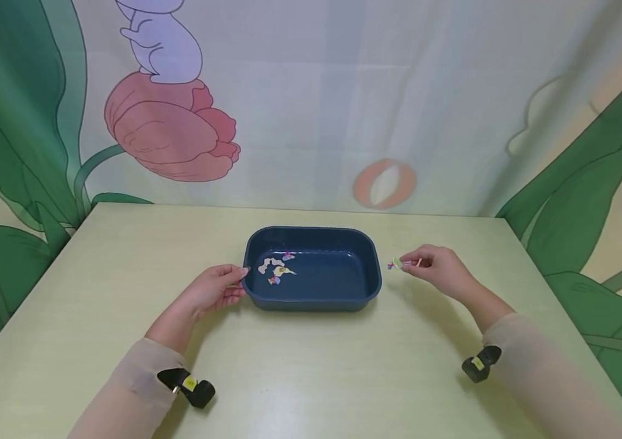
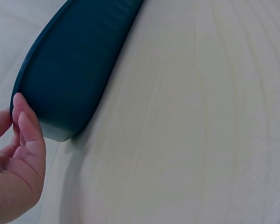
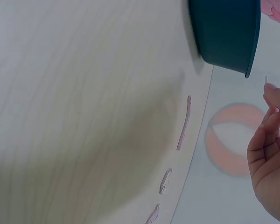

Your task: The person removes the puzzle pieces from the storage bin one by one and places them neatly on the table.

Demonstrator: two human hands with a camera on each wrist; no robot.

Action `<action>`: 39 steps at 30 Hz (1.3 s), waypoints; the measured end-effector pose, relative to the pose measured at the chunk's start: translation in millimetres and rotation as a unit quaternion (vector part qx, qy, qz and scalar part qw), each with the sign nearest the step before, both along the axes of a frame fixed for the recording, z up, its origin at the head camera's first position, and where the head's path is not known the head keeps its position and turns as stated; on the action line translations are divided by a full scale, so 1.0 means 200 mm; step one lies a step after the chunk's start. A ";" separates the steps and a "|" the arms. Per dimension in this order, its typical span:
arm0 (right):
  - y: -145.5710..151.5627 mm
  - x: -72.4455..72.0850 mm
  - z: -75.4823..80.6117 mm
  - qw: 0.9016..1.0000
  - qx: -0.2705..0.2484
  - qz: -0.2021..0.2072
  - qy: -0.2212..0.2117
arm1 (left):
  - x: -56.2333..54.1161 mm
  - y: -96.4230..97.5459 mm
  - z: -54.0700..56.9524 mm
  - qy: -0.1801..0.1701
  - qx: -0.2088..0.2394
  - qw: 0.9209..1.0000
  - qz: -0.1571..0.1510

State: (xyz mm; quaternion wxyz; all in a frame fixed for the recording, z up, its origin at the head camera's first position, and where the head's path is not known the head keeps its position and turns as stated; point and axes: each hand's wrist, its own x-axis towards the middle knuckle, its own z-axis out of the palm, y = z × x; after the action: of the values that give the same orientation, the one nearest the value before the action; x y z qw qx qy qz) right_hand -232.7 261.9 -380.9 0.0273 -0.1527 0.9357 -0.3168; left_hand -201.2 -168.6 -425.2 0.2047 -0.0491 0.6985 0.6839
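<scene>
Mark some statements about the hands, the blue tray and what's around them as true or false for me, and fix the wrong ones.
1. The left hand grips the dark blue tray at its left end. True.
2. The right hand is reaching inside the tray. False: it is outside, to the right of the tray, pinching a small colourful piece.
3. Several small cutouts lie in the left half of the tray. True.
4. The tray is upside down. False: it stands on the table with its open side up.
5. The backdrop behind the table shows a pink flower. True.
</scene>
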 end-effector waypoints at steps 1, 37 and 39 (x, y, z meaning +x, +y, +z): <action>0.01 0.00 0.00 1.000 0.003 -0.003 -0.002 | 0.00 0.00 0.00 -0.001 -0.001 1.000 0.001; 0.28 -0.04 -0.09 0.996 0.023 -0.078 -0.041 | 0.01 0.00 0.01 -0.004 -0.018 1.000 0.003; 0.29 -0.04 -0.09 0.995 0.020 -0.087 -0.049 | 0.01 0.01 0.01 -0.004 -0.017 1.000 0.002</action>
State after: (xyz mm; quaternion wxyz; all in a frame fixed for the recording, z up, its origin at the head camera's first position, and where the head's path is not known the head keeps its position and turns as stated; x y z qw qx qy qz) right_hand -240.0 320.8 -398.2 0.0482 -0.0545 0.9490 -0.3067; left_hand -199.8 -167.5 -423.1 0.2052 -0.0567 0.7093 0.6720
